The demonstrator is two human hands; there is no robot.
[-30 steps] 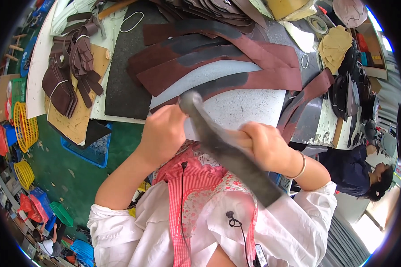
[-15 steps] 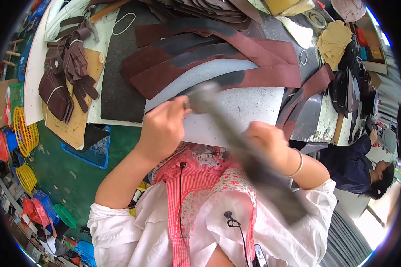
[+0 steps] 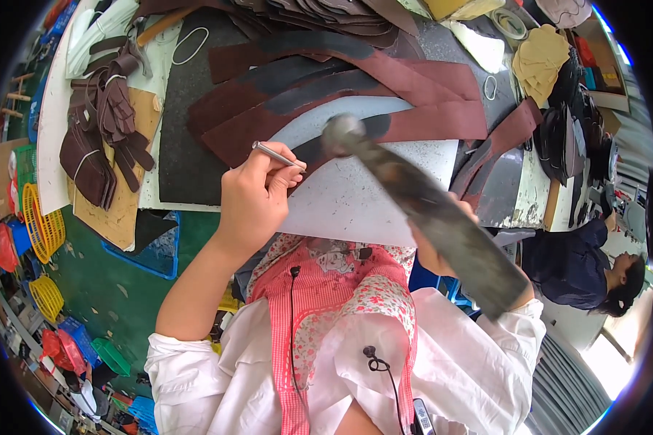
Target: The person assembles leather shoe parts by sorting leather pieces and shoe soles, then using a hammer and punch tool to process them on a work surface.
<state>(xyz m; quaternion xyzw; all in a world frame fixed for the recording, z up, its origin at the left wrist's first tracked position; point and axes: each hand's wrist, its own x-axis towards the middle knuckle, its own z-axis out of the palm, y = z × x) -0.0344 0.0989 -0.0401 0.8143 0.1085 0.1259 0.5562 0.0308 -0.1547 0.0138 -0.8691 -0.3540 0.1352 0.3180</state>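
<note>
Between the fingertips of my left hand (image 3: 254,203) is a slim silver metal rod (image 3: 274,155), tilted, its right end close to the edge of a curved maroon leather piece (image 3: 435,122). My right hand (image 3: 432,250) is closed around a long dark flat bar (image 3: 442,225) with a rounded metal end. The bar is blurred by motion and hides much of that hand. Its rounded end is over the leather, to the right of my left hand. Under the leather lies a pale board (image 3: 370,196). Several dark-patched maroon leather pieces (image 3: 232,130) overlap behind it.
Bundled brown straps (image 3: 87,170) lie on a tan board at the left. Stacked leather (image 3: 326,11) is at the back, tan cut pieces (image 3: 540,61) at the back right. A blue basket (image 3: 163,254) stands below the table edge. A person in dark clothes (image 3: 566,268) is at the right.
The silver rod has tipped from nearly end-on to lying sideways in my left hand. The bar's rounded end has moved slightly away from me, and the bar now covers more of my right hand.
</note>
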